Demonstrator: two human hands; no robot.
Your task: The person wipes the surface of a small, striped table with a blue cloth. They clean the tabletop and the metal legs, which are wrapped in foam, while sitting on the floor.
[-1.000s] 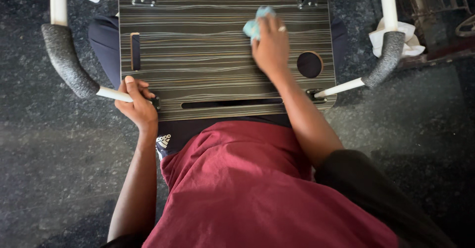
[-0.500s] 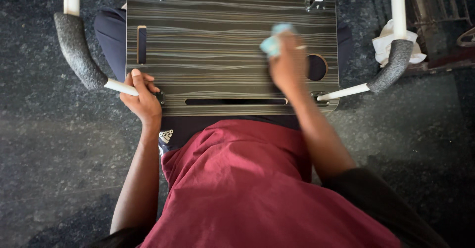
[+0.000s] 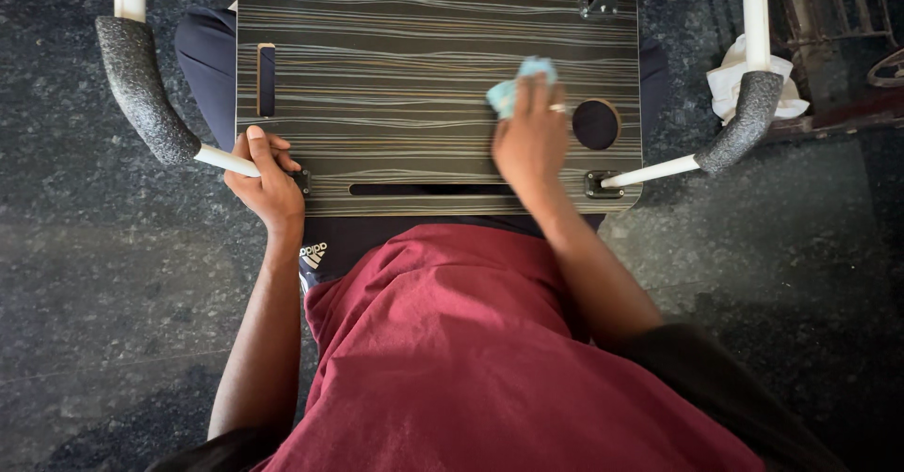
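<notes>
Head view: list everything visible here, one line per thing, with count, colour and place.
Lap table: one, dark striped wood grain, upside down across the lap.
Table legs: four visible, white tubes, two with grey foam sleeves, sticking out at the corners.
Cloth: one, light blue, on the table under the fingers.
Crumpled rag: one, white, on the floor at right.
Floor: dark speckled stone.
Left hand: grips the near left leg.
Right hand: presses the cloth down.

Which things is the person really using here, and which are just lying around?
In use:
- light blue cloth under the right hand
- striped lap table
- white table leg, gripped by the left hand

Just lying about:
- crumpled white cloth on the floor
</notes>
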